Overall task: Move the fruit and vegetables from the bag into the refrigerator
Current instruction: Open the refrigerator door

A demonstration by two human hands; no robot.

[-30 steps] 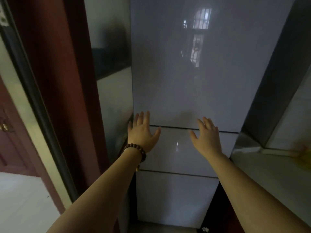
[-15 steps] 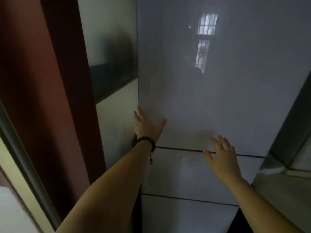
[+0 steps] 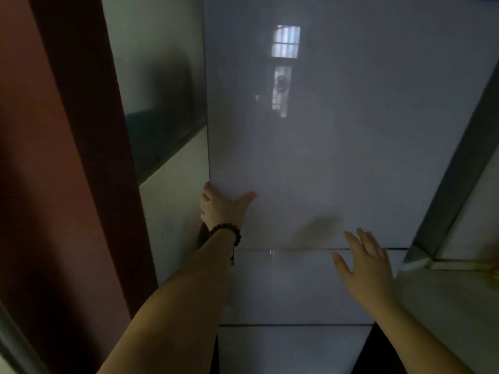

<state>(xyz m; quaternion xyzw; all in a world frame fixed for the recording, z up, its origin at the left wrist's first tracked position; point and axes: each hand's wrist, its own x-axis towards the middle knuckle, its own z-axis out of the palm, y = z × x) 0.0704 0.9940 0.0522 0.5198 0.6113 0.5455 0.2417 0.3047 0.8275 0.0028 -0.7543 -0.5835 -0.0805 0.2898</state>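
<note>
Left grip (image 3: pixel 220 207): fingers wrapped round the left edge of the refrigerator's upper door (image 3: pixel 337 130), thumb spread flat across the glossy front, low on the panel just above the seam. Dark beaded bracelet (image 3: pixel 226 231) on that wrist, a small bead hanging under it. Right grip (image 3: pixel 364 263): wide, fingers splayed, holding nothing, hovering before the seam between upper door and middle drawer front (image 3: pixel 283 284); contact with the surface impossible to tell, though a soft shadow falls on the door up and to the left of it. Refrigerator (image 3: pixel 351 184) shut, pale grey, filling the middle of the view; a barred window mirrored high on the upper door. Lower drawer front (image 3: pixel 291 349) under the middle one, split off by a dark line. Left of the refrigerator: a tiled wall (image 3: pixel 172 201), then a reddish-brown door frame (image 3: pixel 81 157). Right of the refrigerator: a pale counter surface (image 3: pixel 445 306), with something yellow, blurred, at the frame's edge (image 3: pixel 495 275). Bag, fruit and vegetables out of view.
</note>
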